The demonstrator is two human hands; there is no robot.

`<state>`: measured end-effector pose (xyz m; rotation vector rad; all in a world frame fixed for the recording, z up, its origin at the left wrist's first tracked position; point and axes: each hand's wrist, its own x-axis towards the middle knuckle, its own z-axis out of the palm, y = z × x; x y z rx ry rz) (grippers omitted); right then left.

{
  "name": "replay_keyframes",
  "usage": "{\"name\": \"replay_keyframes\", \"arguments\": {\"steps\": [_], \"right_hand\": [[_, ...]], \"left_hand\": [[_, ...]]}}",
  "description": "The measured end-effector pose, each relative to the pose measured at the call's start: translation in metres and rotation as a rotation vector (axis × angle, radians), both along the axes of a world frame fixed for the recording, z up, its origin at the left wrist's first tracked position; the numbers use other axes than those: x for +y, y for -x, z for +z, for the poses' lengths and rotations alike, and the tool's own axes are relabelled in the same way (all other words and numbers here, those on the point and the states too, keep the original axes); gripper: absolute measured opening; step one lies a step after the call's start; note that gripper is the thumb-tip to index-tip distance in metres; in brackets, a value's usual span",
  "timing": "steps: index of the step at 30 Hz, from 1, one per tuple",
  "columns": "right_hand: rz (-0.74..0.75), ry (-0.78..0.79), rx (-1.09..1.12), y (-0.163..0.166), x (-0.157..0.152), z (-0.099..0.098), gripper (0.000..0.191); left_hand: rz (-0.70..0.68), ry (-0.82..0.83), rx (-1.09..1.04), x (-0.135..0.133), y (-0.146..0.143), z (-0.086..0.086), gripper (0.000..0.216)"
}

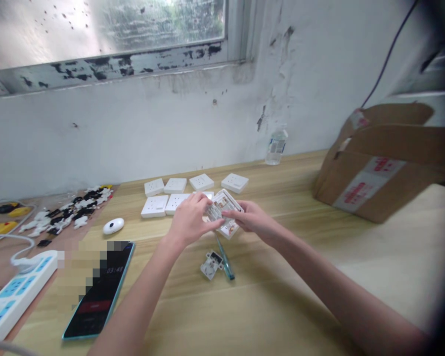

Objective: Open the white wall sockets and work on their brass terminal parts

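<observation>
A white wall socket [233,230] is held up above the table with its open back toward me, and metal contacts show inside. My right hand [254,217] grips its right side, the thumb over the back. Against the open back is a translucent grey plastic part [214,211], pinched between the thumb and fingers of my left hand [191,217]. Whether that part is seated in the housing, I cannot tell. Below the hands lie a grey-white plastic piece [211,265] with a dark section and a teal screwdriver-like tool [227,262], its far end near the socket.
Several finished-looking white sockets [155,206] stand in rows behind my hands. At left are a phone [106,291], a white oval device [113,226], a power strip [25,289] and a pile of black and white pieces [72,210]. A bottle [276,146] and cardboard box [374,168] stand at right.
</observation>
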<state>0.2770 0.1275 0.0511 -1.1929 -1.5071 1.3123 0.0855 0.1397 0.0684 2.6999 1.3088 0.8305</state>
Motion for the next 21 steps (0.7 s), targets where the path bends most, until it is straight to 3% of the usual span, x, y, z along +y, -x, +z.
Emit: {"name": "replay_keyframes", "arguments": {"steps": [3, 7, 9, 11, 15, 21], "right_hand": [[-0.134, -0.263, -0.180, -0.018, 0.007, 0.001, 0.030], [-0.366, -0.607, -0.863, -0.031, 0.005, 0.008, 0.021], [-0.333, -0.725, -1.153, -0.031, 0.002, 0.006, 0.022], [-0.222, -0.813, -1.317, -0.029, -0.001, 0.000, 0.025], [-0.150, -0.879, -1.349, -0.031, -0.001, -0.012, 0.027], [-0.300, -0.707, -0.958, -0.042, 0.007, -0.016, 0.020]], "left_hand": [[-0.005, 0.076, -0.018, -0.003, 0.002, -0.002, 0.046], [-0.076, 0.390, 0.140, -0.020, 0.021, 0.000, 0.043], [-0.094, 0.525, 0.265, -0.032, 0.027, -0.001, 0.048], [-0.104, 0.549, 0.327, -0.043, 0.028, -0.004, 0.048], [-0.072, 0.502, 0.332, -0.053, 0.021, -0.012, 0.027], [-0.032, 0.446, 0.312, -0.034, 0.023, -0.004, 0.024]]}}
